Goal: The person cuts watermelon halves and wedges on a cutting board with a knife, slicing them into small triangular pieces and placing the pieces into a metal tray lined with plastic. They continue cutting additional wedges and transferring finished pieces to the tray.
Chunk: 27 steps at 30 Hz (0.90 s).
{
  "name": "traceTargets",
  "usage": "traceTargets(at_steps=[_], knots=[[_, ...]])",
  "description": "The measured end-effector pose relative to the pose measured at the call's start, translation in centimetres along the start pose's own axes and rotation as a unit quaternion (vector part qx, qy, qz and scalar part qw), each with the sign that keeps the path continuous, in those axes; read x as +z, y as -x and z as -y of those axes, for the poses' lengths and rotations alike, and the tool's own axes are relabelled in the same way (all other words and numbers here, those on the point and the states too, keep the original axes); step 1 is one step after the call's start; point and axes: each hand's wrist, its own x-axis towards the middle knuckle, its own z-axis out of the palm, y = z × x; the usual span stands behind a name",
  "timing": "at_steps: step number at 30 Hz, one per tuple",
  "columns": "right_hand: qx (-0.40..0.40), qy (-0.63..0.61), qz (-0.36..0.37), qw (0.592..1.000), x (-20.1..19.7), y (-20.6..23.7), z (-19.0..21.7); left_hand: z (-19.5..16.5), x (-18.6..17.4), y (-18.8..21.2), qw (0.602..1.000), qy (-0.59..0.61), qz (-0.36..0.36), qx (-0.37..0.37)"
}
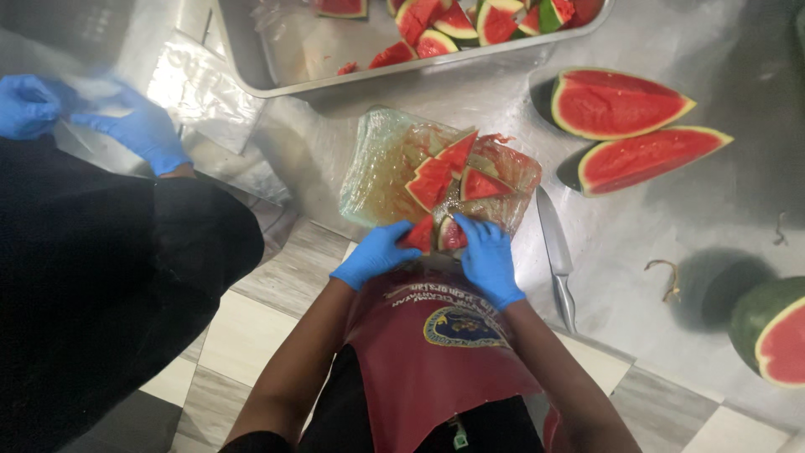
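Wedges (453,172) of watermelon — red flesh, thin green rind — lie on a clear bag (386,159) on the steel table (654,243), their tips pointing mostly toward the person. Left hand (377,253) pinches one wedge (421,233); right hand (486,256) closes on another (450,235), both at the bag's near edge. Behind, a metal tray (251,59) holds more wedges (470,21). Beside the right hand lies a knife (555,252) — long axis running away from the person.

Single head-worn view, looking steeply down, close over a steel counter (637,243) edge and tiled floor (251,335)
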Motion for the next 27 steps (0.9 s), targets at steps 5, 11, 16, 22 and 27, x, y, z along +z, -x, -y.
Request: traceTargets(at_steps=[5, 11, 16, 22, 27], knots=[[0.031, -0.079, -0.112, 0.990, 0.1, 2.1, -2.0, -0.7, 2.1, -2.3, 0.996, -0.049, 0.053, 0.051], [0.191, -0.190, -0.135, 0.954, -0.6, 5.7, -2.0, -3.9, 4.0, -6.0, 0.952, -0.253, 0.103, 0.137], [0.105, -0.128, -0.151, 0.975, -2.4, 5.9, -0.7, -5.6, 4.1, -5.3, 0.924, -0.290, 0.014, 0.249], [-0.026, -0.032, -0.056, 0.998, -1.5, 1.7, 0.2, -1.9, 5.8, -1.3, 0.998, -0.024, -0.066, 0.008], [0.013, -0.045, -0.026, 0.999, 0.8, 0.4, -0.5, 2.5, 9.0, -2.6, 0.974, 0.213, -0.066, -0.049]])
